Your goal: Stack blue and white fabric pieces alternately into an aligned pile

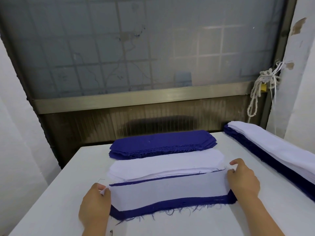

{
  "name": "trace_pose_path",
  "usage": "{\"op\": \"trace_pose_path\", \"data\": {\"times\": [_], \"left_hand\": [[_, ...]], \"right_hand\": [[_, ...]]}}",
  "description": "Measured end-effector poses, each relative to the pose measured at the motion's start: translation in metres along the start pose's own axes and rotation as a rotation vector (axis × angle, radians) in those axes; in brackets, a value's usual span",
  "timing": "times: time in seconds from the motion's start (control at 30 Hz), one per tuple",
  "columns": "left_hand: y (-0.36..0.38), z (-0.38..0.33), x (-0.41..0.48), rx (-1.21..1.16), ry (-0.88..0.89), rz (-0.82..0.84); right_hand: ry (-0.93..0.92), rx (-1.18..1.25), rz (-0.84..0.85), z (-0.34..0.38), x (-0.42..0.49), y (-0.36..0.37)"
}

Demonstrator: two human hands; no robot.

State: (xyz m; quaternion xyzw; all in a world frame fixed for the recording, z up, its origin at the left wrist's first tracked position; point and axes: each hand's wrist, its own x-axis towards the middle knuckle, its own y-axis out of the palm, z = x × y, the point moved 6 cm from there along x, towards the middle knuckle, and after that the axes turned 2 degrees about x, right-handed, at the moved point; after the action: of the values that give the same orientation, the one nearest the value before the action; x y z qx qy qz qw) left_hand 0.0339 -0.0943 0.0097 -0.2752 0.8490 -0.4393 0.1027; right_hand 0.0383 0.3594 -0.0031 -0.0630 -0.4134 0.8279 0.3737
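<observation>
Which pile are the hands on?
The nearest pile, white over blue: left hand and right hand hold its ends. Blue stack, white stack, right pile lie untouched.

White table (51, 201), blue pile (162, 142), white pile (167, 161), layered pile (170, 189), side stack (272, 150)

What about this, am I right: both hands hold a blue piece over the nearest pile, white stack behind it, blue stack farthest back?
Not quite. The head view shows the left hand and right hand holding a white piece, not a blue one, over the nearest pile. The white stack behind it and the blue stack farthest back are as you said.
</observation>
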Motion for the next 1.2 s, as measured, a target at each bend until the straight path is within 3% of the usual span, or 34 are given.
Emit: {"op": "trace_pose_path", "data": {"times": [0.17, 0.33, 0.5, 0.83, 1.2], "left_hand": [[0.0, 0.003, 0.0, -0.051, 0.025, -0.012], [0.002, 0.003, 0.001, -0.027, 0.027, -0.019], [0.005, 0.005, 0.004, -0.032, 0.018, -0.017], [0.008, 0.008, 0.007, -0.053, 0.008, -0.027], [0.011, 0.012, 0.012, -0.049, 0.018, -0.05]], "right_hand": [[0.05, 0.177, -0.059, -0.006, 0.001, -0.007], [0.058, 0.084, 0.019, -0.006, -0.001, -0.004], [-0.047, 0.231, 0.049, 0.005, -0.002, -0.005], [0.051, -0.003, 0.064, -0.012, 0.0, -0.004], [-0.027, -0.029, 0.077, -0.007, 0.0, -0.001]]}}
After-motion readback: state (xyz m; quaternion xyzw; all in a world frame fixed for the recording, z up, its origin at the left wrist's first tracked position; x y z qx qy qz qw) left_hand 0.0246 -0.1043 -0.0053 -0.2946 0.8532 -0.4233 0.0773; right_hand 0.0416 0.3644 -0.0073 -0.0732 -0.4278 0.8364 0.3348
